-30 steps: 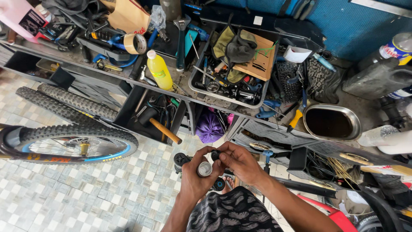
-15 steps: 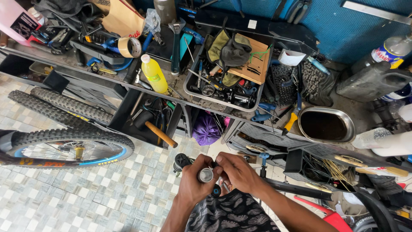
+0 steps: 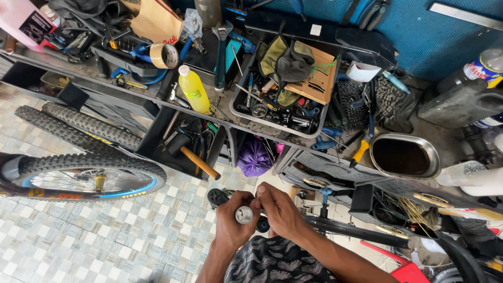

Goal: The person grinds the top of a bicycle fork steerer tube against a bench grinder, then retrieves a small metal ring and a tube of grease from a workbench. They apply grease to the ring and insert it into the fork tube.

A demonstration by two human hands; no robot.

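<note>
Head view: the left hand [image 3: 234, 220] is clamped around a short silver tube [image 3: 243, 215], low in the frame above the tiled floor [image 3: 105, 236]. The right hand [image 3: 281, 209] pinches its end. The cluttered bench [image 3: 220, 99] and a bicycle wheel [image 3: 84, 175] lie beyond.

Two hands [image 3: 262, 217] met at one small silver cylinder [image 3: 243, 215]. There was one yellow bottle [image 3: 194, 90], one roll of tape [image 3: 164, 55], one hammer [image 3: 194, 155], one purple bag [image 3: 254, 158] and one metal bowl [image 3: 404, 155]. Three knobby tyres [image 3: 89, 126] were in view (one on a blue-rimmed wheel [image 3: 84, 181]).
</note>
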